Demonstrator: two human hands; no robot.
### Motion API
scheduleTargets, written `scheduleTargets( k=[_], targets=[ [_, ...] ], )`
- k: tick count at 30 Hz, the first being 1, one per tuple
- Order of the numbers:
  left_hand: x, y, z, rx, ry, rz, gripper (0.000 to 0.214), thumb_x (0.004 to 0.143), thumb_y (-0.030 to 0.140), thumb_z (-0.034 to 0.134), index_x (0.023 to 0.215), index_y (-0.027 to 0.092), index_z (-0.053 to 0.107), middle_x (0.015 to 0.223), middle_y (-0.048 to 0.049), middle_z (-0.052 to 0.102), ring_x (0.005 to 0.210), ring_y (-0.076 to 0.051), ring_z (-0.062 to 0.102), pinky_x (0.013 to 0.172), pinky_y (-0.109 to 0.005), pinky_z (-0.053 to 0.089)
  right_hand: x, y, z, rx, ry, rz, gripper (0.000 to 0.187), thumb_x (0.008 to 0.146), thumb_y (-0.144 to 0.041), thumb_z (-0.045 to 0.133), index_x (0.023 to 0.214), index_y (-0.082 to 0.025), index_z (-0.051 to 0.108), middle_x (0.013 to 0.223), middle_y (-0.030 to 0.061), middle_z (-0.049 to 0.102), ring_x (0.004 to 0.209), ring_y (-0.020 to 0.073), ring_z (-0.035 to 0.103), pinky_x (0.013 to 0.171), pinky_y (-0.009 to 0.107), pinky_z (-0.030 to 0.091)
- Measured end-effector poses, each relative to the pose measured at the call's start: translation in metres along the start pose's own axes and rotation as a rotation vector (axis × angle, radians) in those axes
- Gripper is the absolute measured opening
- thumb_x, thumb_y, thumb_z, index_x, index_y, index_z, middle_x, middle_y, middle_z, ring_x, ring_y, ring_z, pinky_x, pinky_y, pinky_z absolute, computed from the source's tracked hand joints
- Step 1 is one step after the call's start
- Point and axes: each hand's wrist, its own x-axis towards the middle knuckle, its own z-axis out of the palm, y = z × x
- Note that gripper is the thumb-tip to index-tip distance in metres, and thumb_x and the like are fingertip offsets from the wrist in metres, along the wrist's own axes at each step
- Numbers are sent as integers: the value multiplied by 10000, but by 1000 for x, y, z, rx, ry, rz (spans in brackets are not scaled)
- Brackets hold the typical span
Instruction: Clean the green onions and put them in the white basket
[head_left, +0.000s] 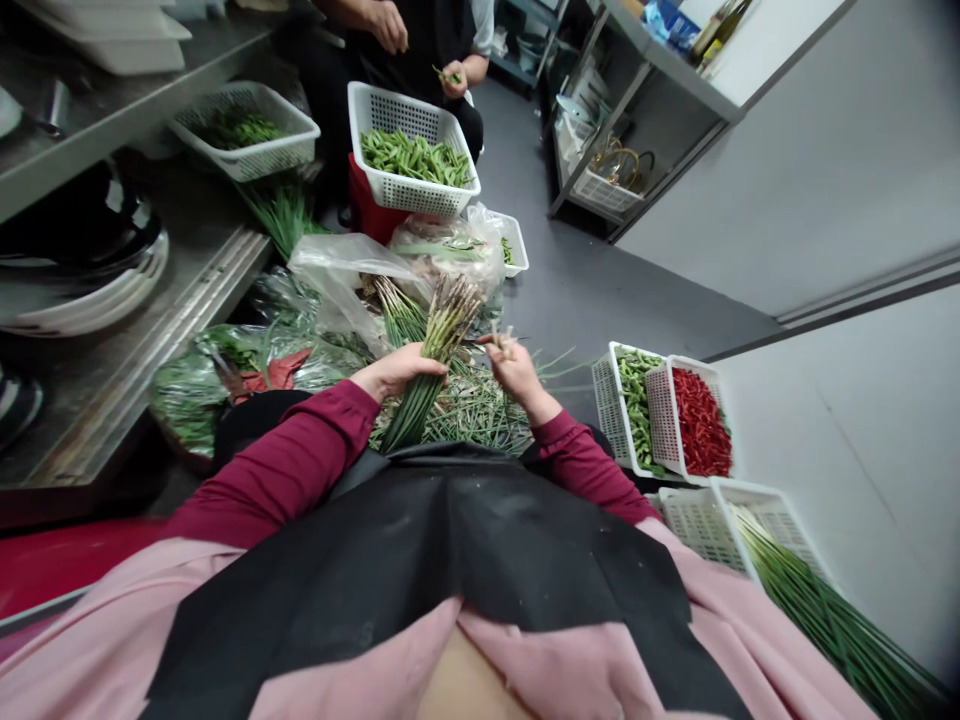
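My left hand (401, 371) is wrapped round a bunch of thin scallions (441, 335), their brownish root ends pointing up and away and the green leaves hanging toward my lap. Just to the right, my right hand (514, 370) is closed with pale stalk ends (504, 343) sticking out above its fingers. A small dark sliver shows by its fingertips; what it is I cannot tell. Below both hands lies a pile of loose green leaves and trimmings (480, 405). Behind the held bunch, more scallions (397, 305) lie by an open clear plastic bag (352, 285).
Ahead, a co-worker's hands (452, 78) handle green pods above a white basket (412, 195) of green peppers. On the right stand baskets of green peppers (637, 385), red chillies (699, 425) and long scallions (817, 600). A metal shelf (217, 290) with dishes borders the left.
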Motion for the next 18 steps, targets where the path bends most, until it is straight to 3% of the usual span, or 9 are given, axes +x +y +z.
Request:
scheduleTargets(
  k=[3, 5, 8, 11, 18],
  targets=[
    [1, -1, 2, 13, 3, 25, 359, 487, 153, 801, 812, 122, 653, 675, -36, 689, 609, -174, 635, 623, -311, 507, -3, 10, 41, 12, -53, -2, 225, 679, -330, 740, 701, -165, 587, 604, -34, 529, 587, 97, 449, 548, 221, 370],
    [2, -1, 0, 22, 20, 55, 378, 473, 143, 802, 830, 112, 681, 714, -41, 704, 633, -171, 636, 651, -311, 508, -3, 13, 51, 78, -55, 62, 284, 665, -367, 755, 664, -176, 545, 522, -59, 462, 493, 79, 390, 468, 221, 322],
    [3, 1, -5, 11, 56, 80, 296, 493, 169, 797, 764, 98, 699, 683, -62, 700, 639, -188, 642, 668, -333, 516, 0, 13, 43, 225, -34, 173, 336, 656, -384, 775, 688, -191, 501, 499, -86, 422, 401, 47, 284, 394, 217, 253],
    [4, 0, -6, 0, 74, 81, 241, 506, 193, 805, 696, 92, 695, 683, -90, 701, 657, -205, 654, 671, -345, 523, 3, 10, 32, 371, -23, 246, 364, 671, -379, 781, 738, -194, 475, 563, -79, 493, 383, 20, 218, 372, 204, 209],
    [7, -6, 2, 44, 108, 135, 475, 485, 193, 846, 925, 115, 686, 822, -61, 717, 716, -188, 644, 733, -356, 517, 4, 13, 36, 447, -63, 216, 394, 666, -415, 793, 780, -184, 495, 633, -65, 550, 379, 6, 229, 372, 209, 181]
  ],
)
